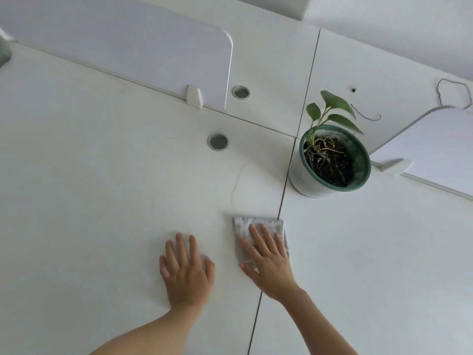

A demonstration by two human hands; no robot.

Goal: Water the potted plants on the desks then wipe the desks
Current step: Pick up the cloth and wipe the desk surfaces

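Wiping seemed under way: the right hand (268, 265), fingers straight, pressed a folded grey cloth (256, 224) onto the white surface (102, 201). The left hand (185, 270) lay flat, empty. A green-rimmed potted plant (332, 162) stood beyond, its watering unconfirmed.

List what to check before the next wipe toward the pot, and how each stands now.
1. Cloth flat under right hand: ok.
2. Left hand flat on desk, off the cloth: ok.
3. Pot upright, apart from cloth: ok.
4. Faint mark ahead of cloth wiped away: not ok.
5. Cloth damp enough: cannot tell.
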